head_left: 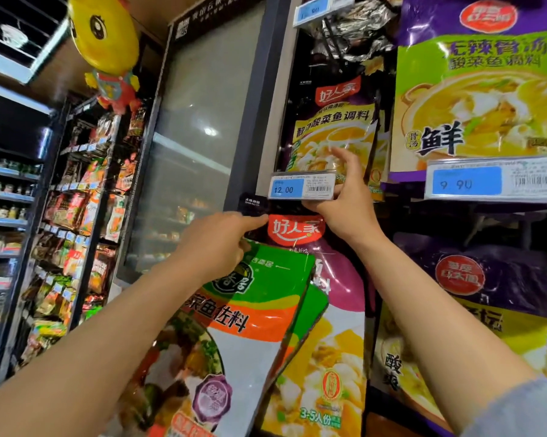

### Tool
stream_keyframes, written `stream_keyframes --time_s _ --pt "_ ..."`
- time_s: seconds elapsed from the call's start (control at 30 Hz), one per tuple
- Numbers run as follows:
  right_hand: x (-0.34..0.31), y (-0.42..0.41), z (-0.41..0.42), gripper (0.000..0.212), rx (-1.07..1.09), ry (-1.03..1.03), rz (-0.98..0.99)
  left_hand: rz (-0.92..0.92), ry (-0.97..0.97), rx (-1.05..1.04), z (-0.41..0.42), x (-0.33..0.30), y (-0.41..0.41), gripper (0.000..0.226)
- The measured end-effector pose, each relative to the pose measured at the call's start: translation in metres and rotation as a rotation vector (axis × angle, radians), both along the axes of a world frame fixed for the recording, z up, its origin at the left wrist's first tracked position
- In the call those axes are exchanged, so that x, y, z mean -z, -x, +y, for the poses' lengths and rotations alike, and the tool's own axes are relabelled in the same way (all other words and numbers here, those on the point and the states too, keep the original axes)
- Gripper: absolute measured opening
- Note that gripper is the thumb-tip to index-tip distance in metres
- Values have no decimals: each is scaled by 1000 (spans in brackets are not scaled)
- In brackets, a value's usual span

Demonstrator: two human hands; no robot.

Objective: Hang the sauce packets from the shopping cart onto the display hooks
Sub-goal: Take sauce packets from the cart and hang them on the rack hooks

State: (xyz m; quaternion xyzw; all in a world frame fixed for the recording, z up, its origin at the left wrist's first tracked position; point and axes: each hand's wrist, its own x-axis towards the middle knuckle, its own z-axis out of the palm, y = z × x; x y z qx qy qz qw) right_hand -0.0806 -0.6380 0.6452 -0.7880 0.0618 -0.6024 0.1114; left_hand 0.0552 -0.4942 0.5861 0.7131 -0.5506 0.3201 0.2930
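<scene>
Gripping the green sauce packet (243, 313) by its top edge, the left hand (215, 244) lifts it just below the 12.00 price tag (300, 186), which the right hand (344, 197) pinches. It looks light, floppy and slick; best held near its top edge.

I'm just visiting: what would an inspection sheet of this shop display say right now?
Surface: hanging display rack, no table.
Job's things: green sauce packets held up below the 12.00 price tag; purple packets already hanging.
Clutter: crumpled foil packaging at the top of the rack.
Hands: left hand grips the green packets' top; right hand holds the price tag.
Cables: nothing seen.
Surroundings: glass-door cooler, snack shelves, yellow balloon.
</scene>
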Motion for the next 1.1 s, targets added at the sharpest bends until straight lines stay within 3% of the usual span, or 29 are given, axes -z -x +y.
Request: stream_keyframes --time_s 0.23,0.43,0.6,0.7,0.77,0.83,0.9,1.0,1.1 --pt "15 6 -28 90 112 -87 -4 -72 101 -36 -6 9 -7 59" --pt "23 11 -16 80 324 -1 56 89 285 105 14 27 -12 38" --pt "58 25 20 66 579 324 33 136 360 112 56 50 -22 24" --pt "77 32 44 80 630 161 244 130 375 67 81 67 -25 21" --pt "86 39 55 76 738 70 317 97 340 40 95 77 -26 21" --pt "104 42 64 64 817 168 316 75 307 26 106 87 -28 21" --pt "125 36 76 75 728 266 443 77 295 22 116 96 -28 18" --pt "149 17 79 89 625 430 797 42 290 8 126 103 -28 23" --pt "153 6 63 88 646 417 839 32 298 -13 133 106 -28 27"
